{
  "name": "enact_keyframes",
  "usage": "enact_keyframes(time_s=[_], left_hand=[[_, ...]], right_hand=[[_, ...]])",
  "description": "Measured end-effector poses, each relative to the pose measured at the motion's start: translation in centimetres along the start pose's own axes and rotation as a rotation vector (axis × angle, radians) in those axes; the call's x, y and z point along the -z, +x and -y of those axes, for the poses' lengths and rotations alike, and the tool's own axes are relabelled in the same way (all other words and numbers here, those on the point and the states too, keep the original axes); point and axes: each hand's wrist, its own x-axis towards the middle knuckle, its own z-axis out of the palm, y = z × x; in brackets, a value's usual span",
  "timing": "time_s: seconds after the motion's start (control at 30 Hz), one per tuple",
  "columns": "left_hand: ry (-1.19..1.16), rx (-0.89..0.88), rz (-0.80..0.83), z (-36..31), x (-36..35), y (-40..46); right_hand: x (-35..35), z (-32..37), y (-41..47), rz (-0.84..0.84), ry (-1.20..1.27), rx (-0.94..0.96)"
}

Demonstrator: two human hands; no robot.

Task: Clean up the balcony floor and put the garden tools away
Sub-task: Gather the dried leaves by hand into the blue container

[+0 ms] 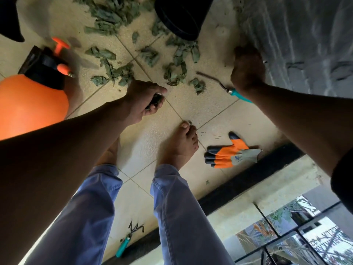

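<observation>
Down at the centre of the frame the person's left hand [145,101] is curled tight around something small and dark, only a sliver of it showing between the fingers; what it is cannot be made out. Toward the upper right, the right hand [248,70] is seen from the back, knuckles up, its fingers hidden, so whether it is closed on anything cannot be told. A teal-handled hand tool [228,88] with a thin bent metal shank pokes out from just under that hand, its tip pointing left across the tile floor [191,104].

Dried green leaves [114,20] lie scattered over the upper middle of the frame, thickest near the top, with loose clumps trailing down toward the left hand. A black plant pot [181,16] lies on its side at the top centre, among the leaves. At the far left stands an orange pressure sprayer [32,104] with a black cap and orange pump handle.

Two bare feet stand at mid-frame below blue trouser legs [91,217]. Just right of the right foot [180,144] lies an orange, grey and dark work glove [229,153], flat on the tiles, next to the dark strip along the floor's edge. At the bottom centre, between the legs, a second teal-handled hand rake [127,240] with bent wire prongs rests on the floor.
</observation>
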Motion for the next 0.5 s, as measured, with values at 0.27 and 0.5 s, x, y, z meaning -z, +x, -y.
enact_keyframes(time_s=[0.27, 0.5], left_hand=[[0.009, -0.002, -0.010, 1.0, 0.2, -0.3], [-0.004, 0.007, -0.028, 1.6, 0.3, -0.6]], right_hand=[[-0.6, 5.5, 1.2, -0.070, 0.514, 0.024], [0.2, 11.7, -0.8, -0.039, 0.443, 0.090]])
